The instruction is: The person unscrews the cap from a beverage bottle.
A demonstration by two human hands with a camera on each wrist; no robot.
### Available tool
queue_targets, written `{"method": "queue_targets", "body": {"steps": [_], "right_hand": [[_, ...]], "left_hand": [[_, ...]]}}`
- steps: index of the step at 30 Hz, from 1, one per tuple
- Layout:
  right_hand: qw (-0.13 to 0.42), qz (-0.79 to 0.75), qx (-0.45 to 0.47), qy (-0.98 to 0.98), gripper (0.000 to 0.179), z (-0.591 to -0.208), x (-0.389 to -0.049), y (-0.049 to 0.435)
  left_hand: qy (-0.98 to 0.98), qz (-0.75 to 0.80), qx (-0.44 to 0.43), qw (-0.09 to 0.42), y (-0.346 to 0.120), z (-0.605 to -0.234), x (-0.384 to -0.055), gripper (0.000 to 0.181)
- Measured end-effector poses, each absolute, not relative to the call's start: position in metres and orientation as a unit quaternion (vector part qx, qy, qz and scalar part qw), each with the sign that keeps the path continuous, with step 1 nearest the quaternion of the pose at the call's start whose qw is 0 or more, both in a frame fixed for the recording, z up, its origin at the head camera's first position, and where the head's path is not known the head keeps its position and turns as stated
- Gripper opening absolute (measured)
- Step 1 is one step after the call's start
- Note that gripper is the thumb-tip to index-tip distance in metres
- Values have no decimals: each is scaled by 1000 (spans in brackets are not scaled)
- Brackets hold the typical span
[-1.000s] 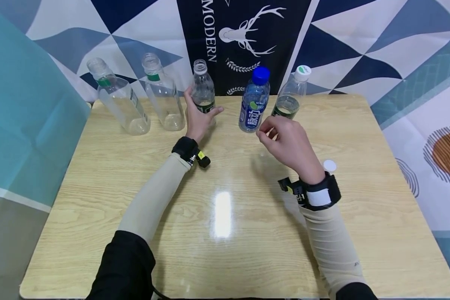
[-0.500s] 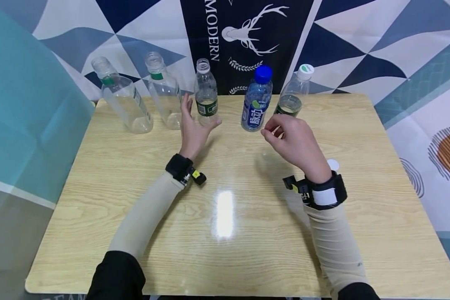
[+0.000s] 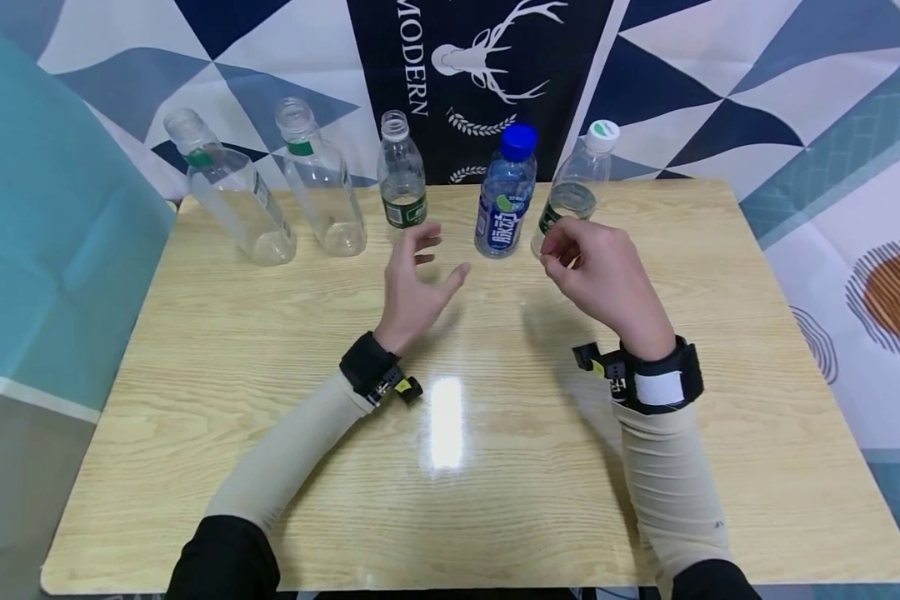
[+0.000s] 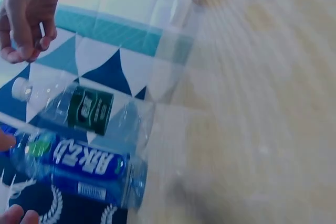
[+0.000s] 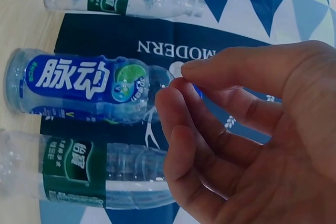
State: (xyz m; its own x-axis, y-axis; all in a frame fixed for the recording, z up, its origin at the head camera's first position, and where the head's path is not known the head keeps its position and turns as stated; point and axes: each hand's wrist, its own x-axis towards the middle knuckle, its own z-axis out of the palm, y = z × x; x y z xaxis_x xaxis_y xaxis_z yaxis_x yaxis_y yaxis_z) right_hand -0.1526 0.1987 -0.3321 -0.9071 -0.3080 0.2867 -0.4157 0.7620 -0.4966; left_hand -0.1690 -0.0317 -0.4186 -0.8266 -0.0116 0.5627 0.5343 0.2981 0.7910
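At the far left of the table (image 3: 450, 525) you have a tall uncapped bottle (image 3: 238, 208), and just beside it a second uncapped bottle (image 3: 321, 187), both standing at the back edge. Next comes a smaller open-mouthed bottle (image 3: 402, 179) with a green label. In front of it, your left hand (image 3: 412, 292) is spread, thumb held well out from the fingers, gripping nothing; its fingertips overlap that bottle's base in the head view. To the right stands the blue-capped bottle (image 3: 504, 208), between your hands and held by neither. Last is the white-capped bottle (image 3: 576, 187), its base partly behind your right hand (image 3: 603, 271). That hand's fingers are loosely curled, thumb tip close to the index fingertip, with nothing visible in them; your left wrist view shows it apart from the white-capped bottle.
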Motion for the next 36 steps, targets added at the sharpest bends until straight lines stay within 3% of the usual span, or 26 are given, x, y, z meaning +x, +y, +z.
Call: {"method": "queue_targets", "body": {"steps": [7, 17, 26, 36], "right_hand": [[101, 291, 182, -934, 5, -328, -151, 205], [106, 300, 187, -929, 4, -326, -150, 205], [113, 303, 194, -926, 5, -322, -147, 212], [113, 299, 185, -929, 4, -320, -146, 214]], "left_hand": [[-812, -555, -125, 129, 7, -419, -217, 107], [-798, -582, -113, 108, 30, -427, -263, 120], [-769, -618, -135, 93, 41, -406, -258, 112], [-784, -591, -159, 103, 44, -432, -277, 82]]}}
